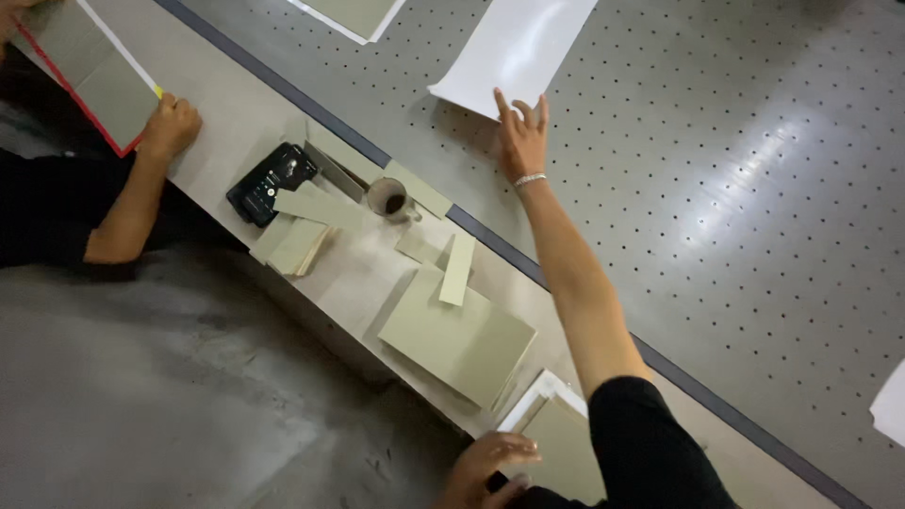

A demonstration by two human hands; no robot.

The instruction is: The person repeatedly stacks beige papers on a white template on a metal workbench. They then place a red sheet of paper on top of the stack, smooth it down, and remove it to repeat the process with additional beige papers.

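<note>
Fingers of the right hand lie spread, tips touching the near edge of a white sheet at upper centre; its long axis runs up-right, away from them. Left hand, bottom centre and well apart, rests loosely curled on a grey board, partly cut off. Another person's hand is at upper left.

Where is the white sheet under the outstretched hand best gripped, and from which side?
Grip the white sheet at its near corner, where the right hand already touches it. It lies flat on the perforated table, so come from the near side, probably sliding or lifting that corner for a pinch.
</note>
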